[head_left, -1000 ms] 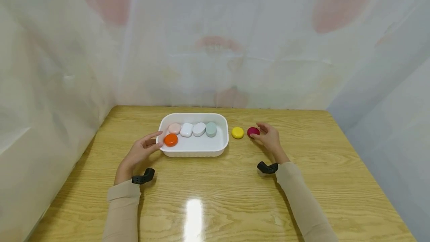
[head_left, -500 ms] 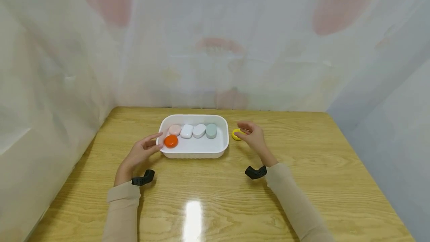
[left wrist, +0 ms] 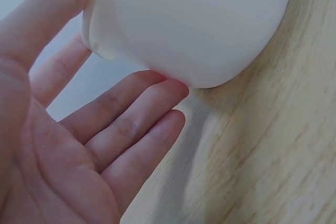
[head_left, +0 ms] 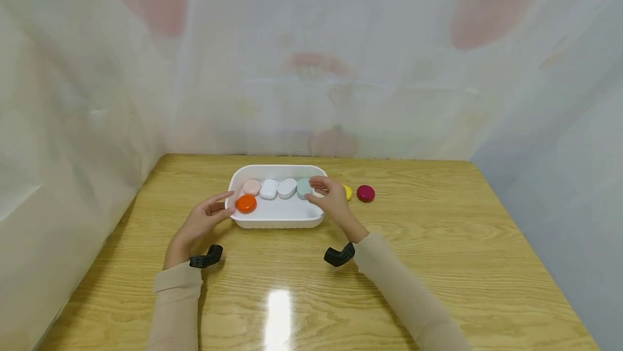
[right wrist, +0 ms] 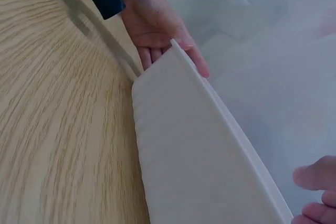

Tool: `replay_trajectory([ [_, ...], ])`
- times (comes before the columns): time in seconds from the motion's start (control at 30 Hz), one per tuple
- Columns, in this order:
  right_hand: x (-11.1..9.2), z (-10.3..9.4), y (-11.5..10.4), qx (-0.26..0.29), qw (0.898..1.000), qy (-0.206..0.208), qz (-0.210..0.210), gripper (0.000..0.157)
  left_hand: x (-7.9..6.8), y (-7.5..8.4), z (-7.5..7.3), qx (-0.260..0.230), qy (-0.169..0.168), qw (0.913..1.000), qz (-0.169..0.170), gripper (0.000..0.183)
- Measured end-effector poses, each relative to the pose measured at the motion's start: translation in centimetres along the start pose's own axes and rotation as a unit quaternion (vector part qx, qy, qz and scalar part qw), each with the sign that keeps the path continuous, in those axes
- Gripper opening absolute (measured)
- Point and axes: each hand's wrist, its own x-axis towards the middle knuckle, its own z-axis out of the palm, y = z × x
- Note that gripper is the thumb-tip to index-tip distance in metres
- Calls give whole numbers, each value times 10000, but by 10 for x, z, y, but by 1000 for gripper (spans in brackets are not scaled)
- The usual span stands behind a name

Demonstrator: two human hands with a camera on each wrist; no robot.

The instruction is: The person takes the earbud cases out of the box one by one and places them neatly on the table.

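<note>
A white tray (head_left: 277, 223) stands on the wooden table; my left hand (head_left: 204, 221) holds its left end. In the left wrist view the thumb and index finger are at the rim, and the other fingertips (left wrist: 170, 90) lie against the outer wall. My right hand (head_left: 336, 204) is over the tray's right end, beside a pale green round piece (head_left: 303, 187), its fingers loosely bent with nothing visible between them. Also inside are a glossy orange disc (head_left: 246, 204), a pale pink piece (head_left: 251, 187), a white squarish piece (head_left: 269, 189) and a white rounded piece (head_left: 287, 188).
To the right of the tray lie a yellow disc (head_left: 348, 193), partly hidden by the right hand, and a crimson disc (head_left: 366, 193). Black bands (head_left: 339, 255) circle both wrists. Pale sheeting (head_left: 399, 70) rises behind the table and along both sides.
My right hand has travelled left, from the crimson disc past the yellow one to over the tray. Both discs stay on the table. The left hand keeps its place at the tray.
</note>
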Motion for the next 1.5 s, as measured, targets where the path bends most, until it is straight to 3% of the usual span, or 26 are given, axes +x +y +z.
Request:
replay_trajectory([
  [0.23,12,22,-6,-451,9985,149,273,48,0,0,0,56,19,10000,69,62],
  [0.53,26,30,-8,-1187,9902,400,615,50,0,0,0,-71,-9,9999,-101,64],
  [0.73,35,37,-4,-1502,9875,-82,462,50,1,0,0,-138,-26,9998,-116,65],
  [1.1,54,42,1,-2173,9718,-838,361,56,2,-2,1,51,53,10000,21,62],
  [1.5,56,50,5,-2457,9639,-1004,192,53,3,-4,0,25,58,10000,-36,61],
])
